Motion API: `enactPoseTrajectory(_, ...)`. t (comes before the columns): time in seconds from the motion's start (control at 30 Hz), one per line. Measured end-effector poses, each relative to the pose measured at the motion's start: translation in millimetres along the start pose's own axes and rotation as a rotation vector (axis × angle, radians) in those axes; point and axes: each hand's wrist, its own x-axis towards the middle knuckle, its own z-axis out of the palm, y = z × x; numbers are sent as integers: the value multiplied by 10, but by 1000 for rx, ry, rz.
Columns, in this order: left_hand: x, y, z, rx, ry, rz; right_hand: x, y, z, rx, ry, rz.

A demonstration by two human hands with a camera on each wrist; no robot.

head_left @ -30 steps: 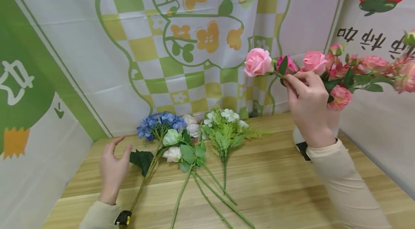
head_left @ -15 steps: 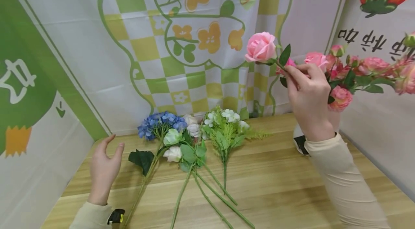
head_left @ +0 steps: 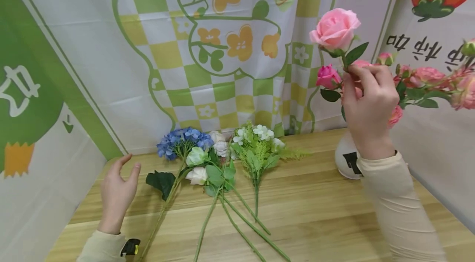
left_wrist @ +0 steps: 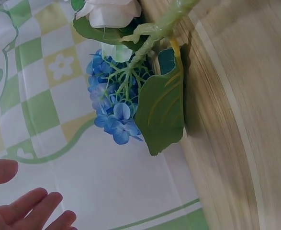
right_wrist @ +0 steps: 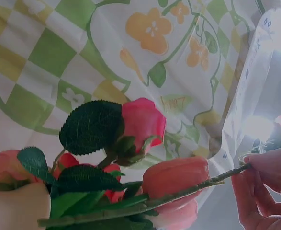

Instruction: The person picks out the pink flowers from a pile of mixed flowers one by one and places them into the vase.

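Observation:
High at the right in the head view, my right hand [head_left: 371,105] pinches a pink rose [head_left: 335,29] by its stem, just under the bloom. In the right wrist view that bare stem [right_wrist: 130,211] slants down past the mouth of a white vase [right_wrist: 18,208]; whether its end is inside I cannot tell. The vase [head_left: 346,157] holds several pink flowers [head_left: 430,76] and a magenta rosebud [head_left: 328,76], partly behind my hand. My left hand [head_left: 118,196] is held with fingers apart over the table's left side, touching nothing, left of a blue hydrangea [head_left: 183,142].
On the wooden table [head_left: 315,221] lie white roses [head_left: 198,175] with long stems toward the front edge. A green bunch with small white blossoms [head_left: 256,150] lies beside them. A patterned cloth [head_left: 222,89] hangs along the back.
My right hand has moved the pink rose up and to the right, and its bloom now points upward. My left hand has shifted slightly left, away from the hydrangea.

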Motion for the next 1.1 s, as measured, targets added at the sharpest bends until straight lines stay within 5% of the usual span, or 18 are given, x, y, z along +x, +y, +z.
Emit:
enactPoseTrajectory(0.23, 12, 8, -25, -13, -3, -7, 108, 51, -62, 2, 119, 33)
enactPoseTrajectory(1.1, -20, -27, 29, 20, -5, 21, 21, 359, -152, 19, 171, 16)
